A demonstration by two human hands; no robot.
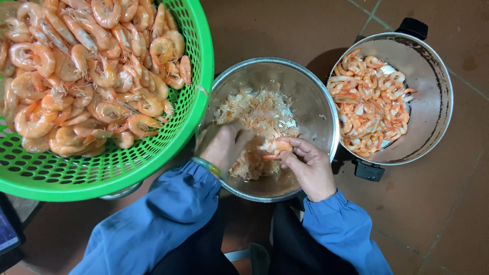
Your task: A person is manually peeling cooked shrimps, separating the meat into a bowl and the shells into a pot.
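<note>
Both my hands are over a steel bowl (316,109) that holds a heap of pale shrimp shells (257,114). My right hand (308,168) pinches an orange cooked shrimp (275,146) at its fingertips. My left hand (221,145) is blurred beside it, fingers touching the same shrimp's left end; a green bangle (208,166) sits on that wrist. Both arms wear blue sleeves.
A green plastic basket (168,147) at the left is heaped with unpeeled orange shrimp (86,71). A metal pot with black handles (433,102) at the right holds peeled shrimp (369,102). Brown tiled floor lies all around. A dark device edge shows at bottom left.
</note>
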